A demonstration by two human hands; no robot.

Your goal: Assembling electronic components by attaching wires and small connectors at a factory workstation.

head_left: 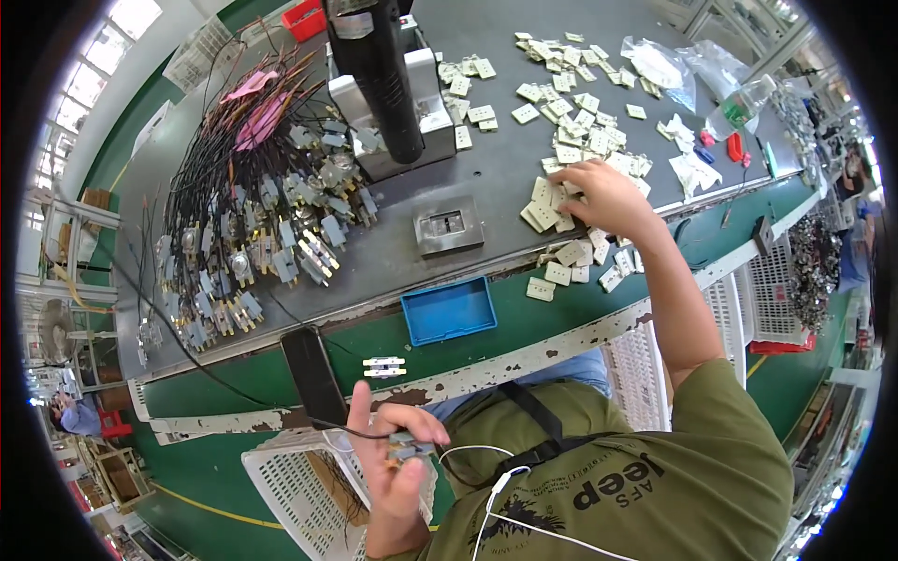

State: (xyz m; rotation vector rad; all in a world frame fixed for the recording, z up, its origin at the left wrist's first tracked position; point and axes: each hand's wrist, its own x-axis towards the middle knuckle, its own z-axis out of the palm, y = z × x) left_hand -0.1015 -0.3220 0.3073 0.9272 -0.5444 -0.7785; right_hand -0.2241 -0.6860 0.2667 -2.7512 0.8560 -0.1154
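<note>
My left hand (398, 458), low and left of my body, is closed on a small grey connector block (409, 447) with a black cable running off to the left. Its index finger points upward, and part of the block is hidden by the fingers. On the right side of the bench, my right hand (608, 198) rests at a pile of flat cream-coloured plates (542, 192). Thumb and fingers are apart there, touching the plates. A white-and-yellow connector piece (384, 366) lies on the green bench edge near my left hand.
A blue tray (449, 338), a black phone (314, 374) and a metal fixture block (449, 225) lie in front of me. At the left is a heap of cabled grey connectors (271, 234). Behind the fixture stands a machine with a black cylinder (379, 84). A bottle (744, 105) stands far right.
</note>
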